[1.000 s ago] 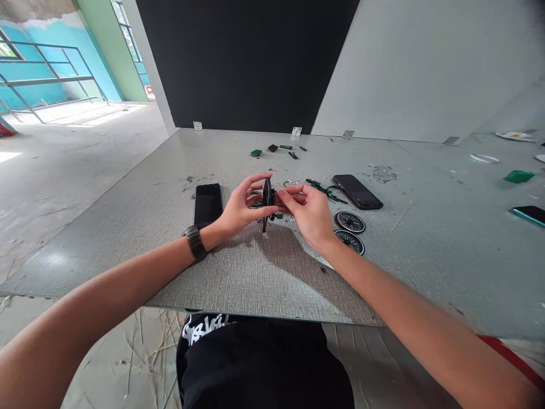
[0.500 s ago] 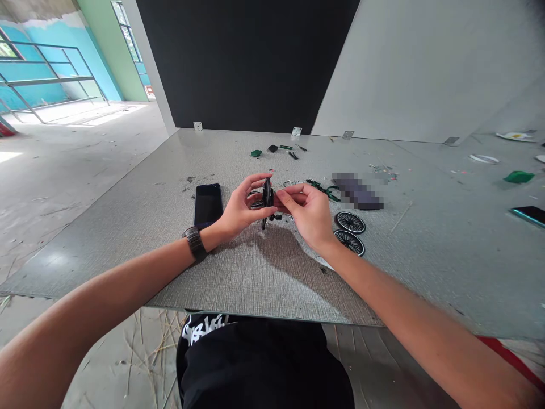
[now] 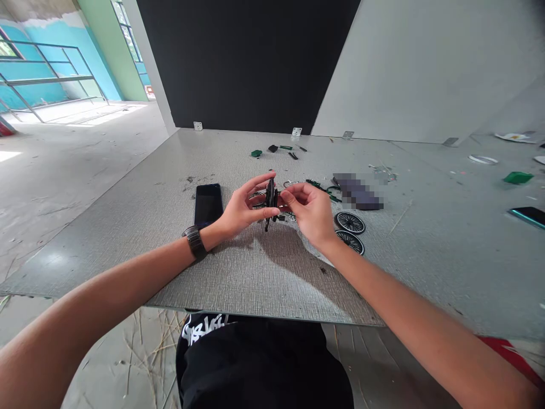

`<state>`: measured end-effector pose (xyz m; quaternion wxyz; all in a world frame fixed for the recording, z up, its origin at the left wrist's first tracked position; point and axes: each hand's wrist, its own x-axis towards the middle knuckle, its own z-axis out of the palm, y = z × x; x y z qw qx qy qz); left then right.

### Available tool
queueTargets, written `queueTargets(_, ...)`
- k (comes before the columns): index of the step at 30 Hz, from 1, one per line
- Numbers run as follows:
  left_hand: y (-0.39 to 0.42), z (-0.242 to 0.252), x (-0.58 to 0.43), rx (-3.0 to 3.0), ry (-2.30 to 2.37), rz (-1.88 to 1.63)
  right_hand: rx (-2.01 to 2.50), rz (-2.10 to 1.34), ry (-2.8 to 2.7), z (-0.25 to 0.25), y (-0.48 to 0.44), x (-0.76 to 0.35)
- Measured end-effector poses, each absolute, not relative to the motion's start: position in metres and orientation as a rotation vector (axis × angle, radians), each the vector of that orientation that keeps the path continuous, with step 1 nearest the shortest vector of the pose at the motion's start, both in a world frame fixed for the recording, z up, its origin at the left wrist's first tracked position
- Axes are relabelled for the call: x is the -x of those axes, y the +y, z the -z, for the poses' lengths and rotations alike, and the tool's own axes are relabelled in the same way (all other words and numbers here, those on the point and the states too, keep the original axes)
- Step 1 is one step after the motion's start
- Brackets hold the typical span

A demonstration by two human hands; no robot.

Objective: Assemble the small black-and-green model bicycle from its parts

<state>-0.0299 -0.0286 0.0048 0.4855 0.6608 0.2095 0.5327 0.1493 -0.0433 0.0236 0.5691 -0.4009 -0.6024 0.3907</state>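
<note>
the grey tabletop (image 3: 238, 267) lies under your arms. your left hand (image 3: 242, 210) pinches a small black wheel (image 3: 269, 200) upright above its middle; your right hand (image 3: 310, 211) grips the wheel's hub side. two spoked wheels (image 3: 349, 222) lie just right.

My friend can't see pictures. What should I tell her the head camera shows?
The left hand and right hand pinch a small black wheel piece upright between them over a grey table. A dark phone lies to its left, and two spoked wheels lie flat to its right.
</note>
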Motion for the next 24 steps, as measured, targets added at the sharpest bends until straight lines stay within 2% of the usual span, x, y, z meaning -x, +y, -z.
queueTargets(24, -0.0328, -0.0078, 0.0296, -1.609, 0.528, -1.261, 0.860, -1.015, -1.349, -0.0249, -0.0464, -0.1460)
